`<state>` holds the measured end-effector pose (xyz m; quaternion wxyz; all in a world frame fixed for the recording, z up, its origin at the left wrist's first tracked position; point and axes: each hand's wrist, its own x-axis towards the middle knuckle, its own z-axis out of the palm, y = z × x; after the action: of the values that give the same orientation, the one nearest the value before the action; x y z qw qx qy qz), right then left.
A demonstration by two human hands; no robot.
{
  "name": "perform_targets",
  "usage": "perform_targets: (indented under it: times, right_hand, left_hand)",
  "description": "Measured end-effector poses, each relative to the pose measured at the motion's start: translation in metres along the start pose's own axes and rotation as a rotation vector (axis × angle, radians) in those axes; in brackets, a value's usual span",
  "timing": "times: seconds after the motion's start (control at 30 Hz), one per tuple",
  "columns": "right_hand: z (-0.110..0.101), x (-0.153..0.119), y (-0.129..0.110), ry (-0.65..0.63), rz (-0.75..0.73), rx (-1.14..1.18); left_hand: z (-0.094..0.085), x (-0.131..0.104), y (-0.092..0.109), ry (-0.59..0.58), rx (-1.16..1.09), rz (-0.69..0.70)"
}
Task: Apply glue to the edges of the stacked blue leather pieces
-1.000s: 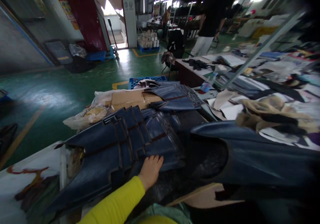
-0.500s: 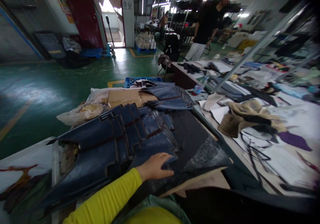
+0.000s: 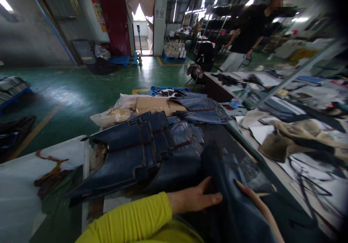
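A dark blue leather-like piece [image 3: 231, 188] stands bent up between my two hands at the lower right. My left hand [image 3: 194, 198] grips its left side, the thumb pointing right and the fingers partly behind it. Along the right side my right hand [image 3: 257, 203] holds the same piece, its fingers partly hidden. To the left lie overlapping blue pieces with brown strips [image 3: 127, 149] in a fanned stack. Farther back another stack of blue pieces [image 3: 201, 107] rests beside a cardboard box [image 3: 152, 104].
At right, a long table holds brown cloth [image 3: 274, 145], white sheets and black straps. A slanted metal pole [image 3: 296, 72] rises over it. White board [image 3: 21, 177] lies at left. A person in black [image 3: 248, 33] stands beyond the tables, near a chair.
My right hand has come into view. The blue piece is now raised and bent between both hands, and my left hand has moved right. The view has turned left.
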<state>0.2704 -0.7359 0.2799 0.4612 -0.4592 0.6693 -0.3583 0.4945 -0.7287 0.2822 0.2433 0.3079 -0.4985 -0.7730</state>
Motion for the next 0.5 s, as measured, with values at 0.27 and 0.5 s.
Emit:
perform_targets:
  times: [0.27, 0.5]
  right_hand:
    - [0.028, -0.003, -0.069, 0.089, -0.465, -0.002]
    - [0.184, 0.035, -0.109, -0.028, -0.318, 0.286]
  left_hand:
    - [-0.012, -0.006, 0.076, 0.017, 0.097, 0.165]
    - [-0.125, -0.011, 0.085, 0.357, 0.184, -0.190]
